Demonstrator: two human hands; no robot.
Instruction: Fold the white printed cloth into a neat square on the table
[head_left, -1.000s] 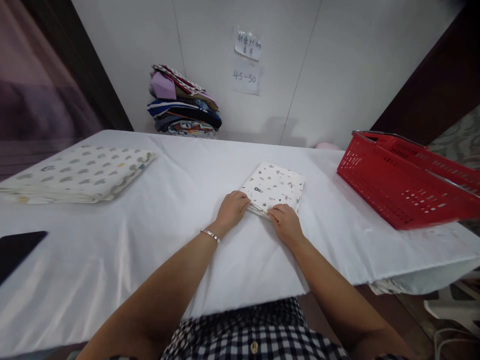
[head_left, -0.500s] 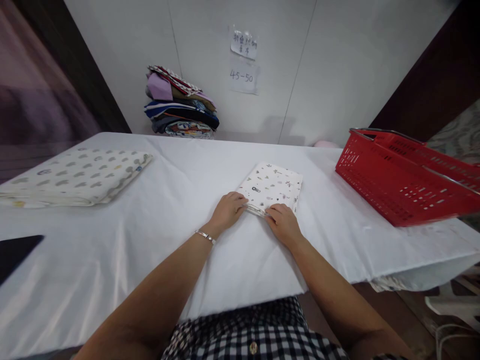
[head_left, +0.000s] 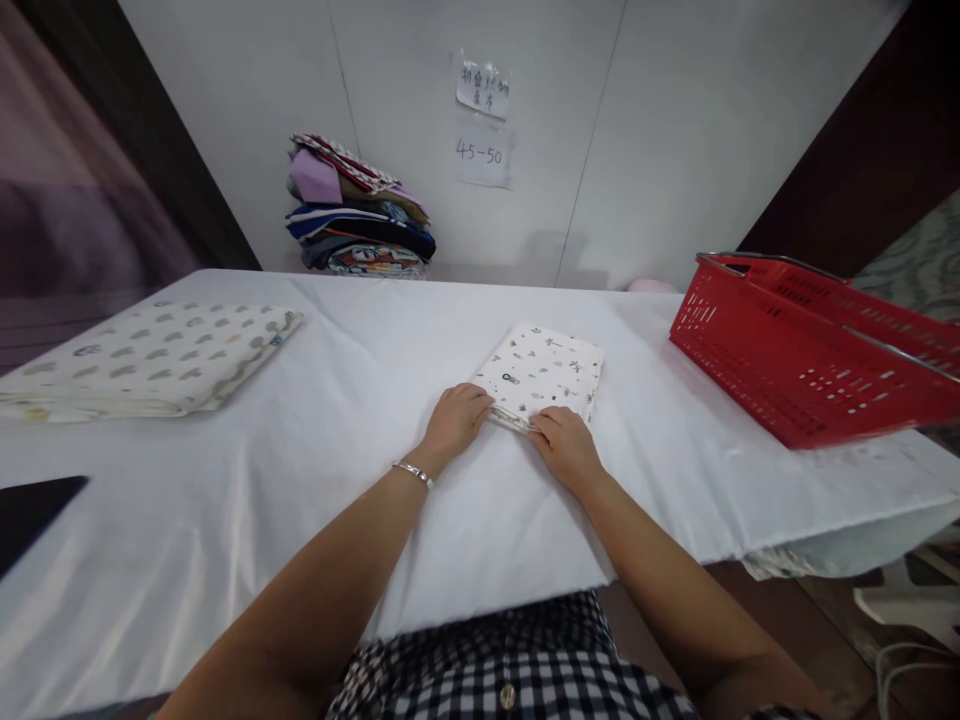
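Note:
A small folded white cloth with a pattern of little plants and figures lies flat on the white-covered table. My left hand grips its near left corner, thumb and fingers closed on the layered edge. At the near right part of the same edge, my right hand pinches the cloth too. The fingertips under the edge are hidden on both hands. A silver bracelet circles my left wrist.
On the left lies a larger folded cloth with grey shapes, with a dark flat object nearer me. A red basket stands at the right. Folded fabrics are stacked by the wall under paper signs.
My hands keep their grip on the near edge of the small cloth, almost unmoved. The camera view has shifted very slightly.

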